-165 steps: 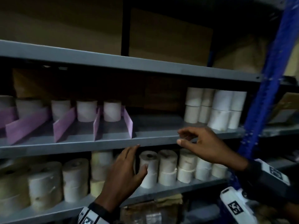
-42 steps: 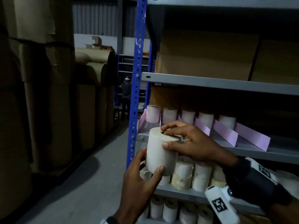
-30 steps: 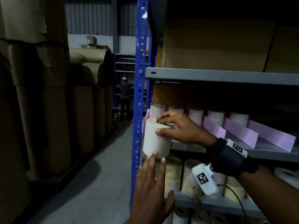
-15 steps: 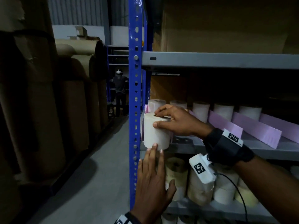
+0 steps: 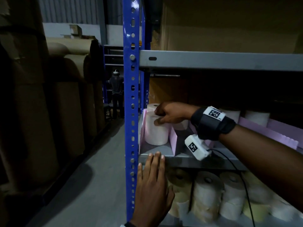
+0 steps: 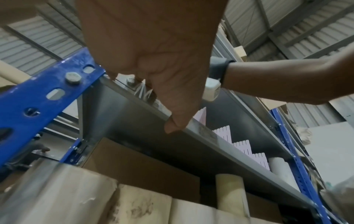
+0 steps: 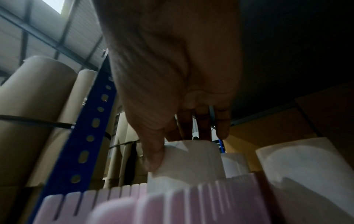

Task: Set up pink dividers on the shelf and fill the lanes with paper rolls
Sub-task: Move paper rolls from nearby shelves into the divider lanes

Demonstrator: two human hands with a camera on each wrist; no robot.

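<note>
Head view: your right hand (image 5: pixel 170 114) pinches the top of an upright paper roll (image 5: pixel 155 131) standing on the shelf (image 5: pixel 188 158) in the leftmost lane, between two pink dividers (image 5: pixel 173 141), with another roll (image 5: pixel 151 106) just behind it. Your left hand (image 5: pixel 152 185) lies flat, fingers straight and together, fingertips touching the shelf's front edge beside the blue upright (image 5: pixel 131 95). Left wrist view: your fingers (image 6: pixel 173 125) rest straight on that grey edge, holding nothing. Right wrist view: your thumb (image 7: pixel 155 156) presses the roll's near side while the fingers reach over its top.
</note>
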